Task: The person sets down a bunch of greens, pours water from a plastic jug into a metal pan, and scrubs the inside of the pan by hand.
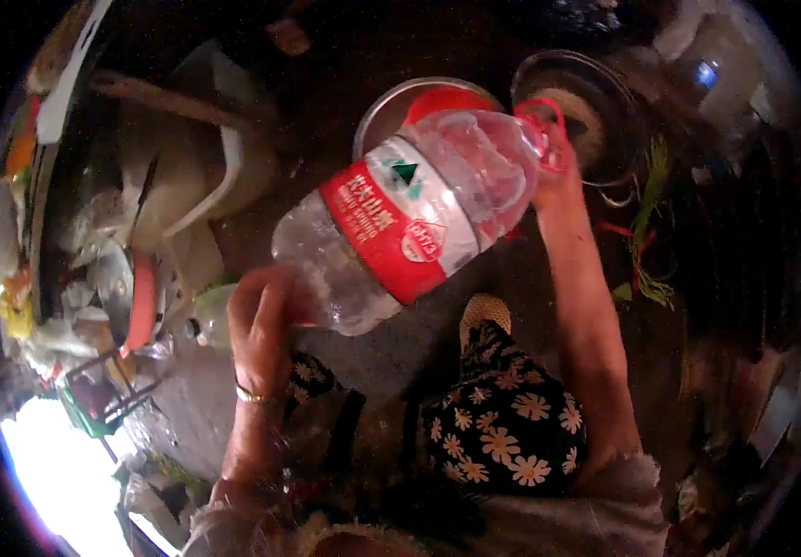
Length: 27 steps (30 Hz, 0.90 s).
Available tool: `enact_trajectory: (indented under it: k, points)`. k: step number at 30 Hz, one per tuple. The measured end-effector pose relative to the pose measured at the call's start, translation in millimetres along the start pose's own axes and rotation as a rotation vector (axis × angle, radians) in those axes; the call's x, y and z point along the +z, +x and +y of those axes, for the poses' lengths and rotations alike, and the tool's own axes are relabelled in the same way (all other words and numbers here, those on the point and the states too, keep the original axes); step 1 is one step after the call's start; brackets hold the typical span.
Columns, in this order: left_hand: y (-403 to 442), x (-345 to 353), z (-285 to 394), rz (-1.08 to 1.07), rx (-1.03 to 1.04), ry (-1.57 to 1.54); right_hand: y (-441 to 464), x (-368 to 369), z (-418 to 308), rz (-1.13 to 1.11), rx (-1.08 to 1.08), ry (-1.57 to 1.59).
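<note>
A large clear plastic water bottle (384,232) with a red and white label is held tilted across the middle of the view, its neck to the upper right. My right hand (556,167) is closed at the neck, by the red handle ring (549,110). My left hand (268,302) supports the base at the lower left, fingers bent against it. Behind the bottle, partly hidden by it, stands a metal basin (369,116) with something red (447,97) in it. Whether water is inside the bottle I cannot tell.
A round pan-like vessel (618,93) stands at the upper right, with green stalks (649,218) below it. At the left are a pot with a reddish rim (143,302), another bottle (214,316) and clutter. My slippered foot (486,314) rests on the floor.
</note>
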<state>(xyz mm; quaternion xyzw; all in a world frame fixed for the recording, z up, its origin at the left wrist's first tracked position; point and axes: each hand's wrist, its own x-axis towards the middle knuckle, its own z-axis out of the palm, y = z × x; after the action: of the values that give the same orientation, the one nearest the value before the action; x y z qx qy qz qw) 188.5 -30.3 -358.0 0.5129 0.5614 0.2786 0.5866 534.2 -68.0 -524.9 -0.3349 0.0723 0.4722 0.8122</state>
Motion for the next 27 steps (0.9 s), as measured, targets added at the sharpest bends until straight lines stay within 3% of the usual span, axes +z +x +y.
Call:
enact_trajectory:
  k: [1, 2, 3, 5, 7, 9, 13, 15, 17, 19, 21, 23, 24, 25, 26, 27]
  points:
    - [0.0, 0.0, 1.6, 0.022, -0.027, -0.012, -5.8, 5.0, -0.9, 0.015, -0.067, -0.046]
    - [1.8, -6.4, -8.2, -0.047, 0.112, 0.15, -12.5, 2.4, -4.2, -0.072, -0.141, -0.223]
    - [2.0, -7.9, -4.7, -0.006, 0.105, 0.149, -1.2, -4.1, -11.2, -0.113, 0.153, 0.11]
    - [2.8, -3.4, 2.0, -0.032, -0.015, 0.004, -18.1, 0.2, -7.3, -0.178, -0.143, -0.23]
    - [1.7, -1.9, -1.8, 0.04, 0.004, -0.02, -2.4, -16.5, -4.6, -0.169, -0.358, -0.67]
    - [2.1, -2.3, -2.9, 0.046, -0.071, -0.063, 7.9, -24.1, -1.4, -0.328, -0.163, -0.177]
    - [13.8, -13.5, -14.9, 0.036, -0.136, 0.002, 14.2, -16.5, -0.6, -0.146, -0.182, -0.521]
    - [17.0, -7.8, -18.5, 0.03, -0.154, -0.025, 10.3, -6.1, -13.8, -0.125, 0.013, -0.152]
    - [30.8, -12.1, -27.6, 0.06, -0.304, -0.075, -1.0, 22.0, -10.8, -0.02, 0.03, -0.113]
    - [57.7, -29.5, -52.7, 0.031, -0.371, -0.075, -11.7, 43.2, -6.2, -0.139, -0.039, -0.168]
    - [81.2, -37.9, -76.1, 0.053, -0.213, 0.002, -15.9, 53.3, 0.3, -0.234, -0.024, -0.11]
    - [107.0, -46.6, -100.4, 0.076, -0.144, 0.019, -33.1, 82.2, 14.9, -0.375, -0.23, -0.286]
    - [143.7, -68.4, -151.7, 0.031, -0.135, -0.012, -35.8, 89.7, 24.6, -0.442, -0.337, -0.41]
    - [140.1, -59.4, -135.6, 0.061, -0.275, -0.228, -38.5, 97.3, 34.2, -0.499, -0.453, -0.524]
    - [135.9, -49.9, -118.4, 0.124, -0.409, -0.445, -60.3, 122.0, 35.9, -0.44, -0.301, -0.468]
    - [140.0, -52.9, -121.3, 0.121, -0.407, -0.444, -80.5, 143.1, 38.4, -0.378, -0.152, -0.408]
